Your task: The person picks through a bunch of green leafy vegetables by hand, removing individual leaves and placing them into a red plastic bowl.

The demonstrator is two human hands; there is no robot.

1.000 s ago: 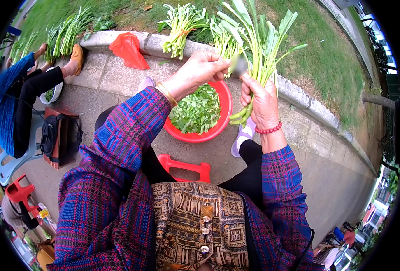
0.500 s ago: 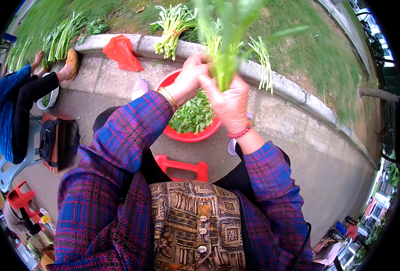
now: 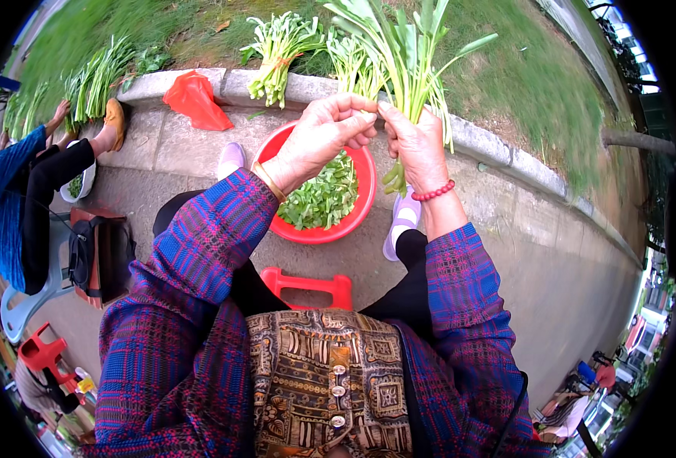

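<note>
My right hand (image 3: 420, 149) is closed round a bunch of long-stemmed leafy greens (image 3: 413, 69), leaves pointing away from me and the cut stem ends hanging below my fist. Beside it, my left hand (image 3: 321, 139) is pinched, its fingertips almost at the right thumb. Whatever is between those fingertips is too small to make out. Beneath both hands sits a red basin (image 3: 366, 214) with chopped green leaves (image 3: 323, 200) in it.
Tied greens (image 3: 277, 61) and other bunches lie along the stone curb (image 3: 498, 145), near a red plastic bag (image 3: 197, 101). A red stool (image 3: 307, 286) is close to my knees. At left, a person in blue (image 3: 6, 206) sits by a white bucket (image 3: 86, 179).
My hands have moved slightly apart, the right one shifting right with the greens. The bunch, blurred before, now shows sharply. My left hand has come away from the stems.
</note>
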